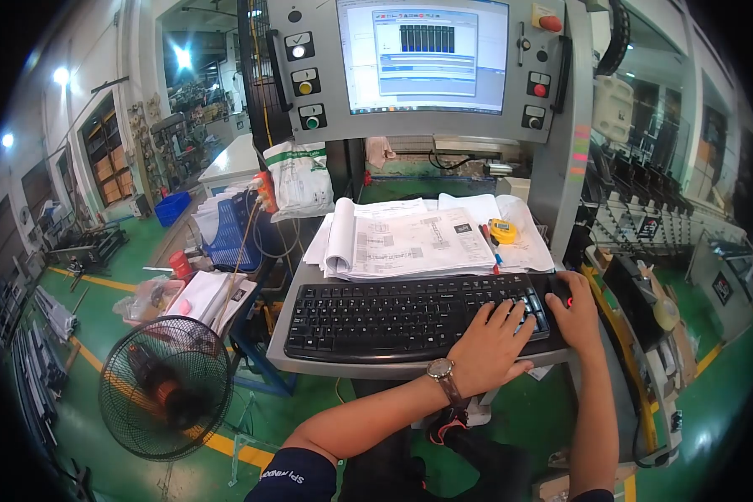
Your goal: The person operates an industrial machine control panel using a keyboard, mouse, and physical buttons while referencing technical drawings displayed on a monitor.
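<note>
A black keyboard (376, 318) lies on a grey shelf under the screen. My left hand (495, 345), with a watch (441, 369) on its wrist, rests over the number pad at the keyboard's right end, its fingers spread on the keys and holding nothing. At the shelf's right edge, my right hand (576, 314) is curled over a dark computer mouse (559, 289) with a red spot, mostly hidden under the fingers. Behind the keyboard lies a stack of printed drawings (418, 241), its left side folded over. A yellow tape measure (503, 231) sits on the papers, with pens (495, 261) close by.
Above stands a control panel with a lit screen (427, 54), buttons and a red knob (550, 23). A white bag (299, 180) hangs at its left. A black fan (167, 387) stands low on the left, near a blue basket (230, 238). Machinery parts line the right.
</note>
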Available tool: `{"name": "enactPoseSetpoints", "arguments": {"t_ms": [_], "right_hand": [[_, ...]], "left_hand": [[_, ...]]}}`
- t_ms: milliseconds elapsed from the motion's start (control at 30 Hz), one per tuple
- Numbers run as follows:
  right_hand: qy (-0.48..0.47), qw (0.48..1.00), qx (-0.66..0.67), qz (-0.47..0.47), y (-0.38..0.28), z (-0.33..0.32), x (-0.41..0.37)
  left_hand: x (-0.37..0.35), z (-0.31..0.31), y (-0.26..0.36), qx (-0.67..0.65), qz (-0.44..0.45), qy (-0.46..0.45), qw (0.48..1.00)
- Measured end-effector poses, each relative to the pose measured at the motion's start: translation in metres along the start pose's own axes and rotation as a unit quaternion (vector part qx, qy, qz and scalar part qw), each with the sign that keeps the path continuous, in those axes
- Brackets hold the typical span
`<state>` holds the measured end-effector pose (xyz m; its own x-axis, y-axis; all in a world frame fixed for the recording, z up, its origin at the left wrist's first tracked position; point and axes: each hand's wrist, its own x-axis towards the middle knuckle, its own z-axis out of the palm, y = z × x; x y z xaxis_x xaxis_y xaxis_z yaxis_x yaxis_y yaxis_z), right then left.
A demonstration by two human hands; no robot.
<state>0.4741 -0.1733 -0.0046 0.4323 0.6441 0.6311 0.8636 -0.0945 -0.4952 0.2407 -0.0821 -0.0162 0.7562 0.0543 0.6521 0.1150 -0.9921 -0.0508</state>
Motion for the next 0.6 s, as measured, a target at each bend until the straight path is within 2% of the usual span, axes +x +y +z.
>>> {"name": "enactPoseSetpoints", "arguments": {"t_ms": [600], "right_hand": [[0.018,1.0,-0.002,-0.005,-0.0033,-0.0031,-0.002]], "left_hand": [[0.0002,-0.0023,0.0009,0.0,-0.001,-0.002,1.0]]}}
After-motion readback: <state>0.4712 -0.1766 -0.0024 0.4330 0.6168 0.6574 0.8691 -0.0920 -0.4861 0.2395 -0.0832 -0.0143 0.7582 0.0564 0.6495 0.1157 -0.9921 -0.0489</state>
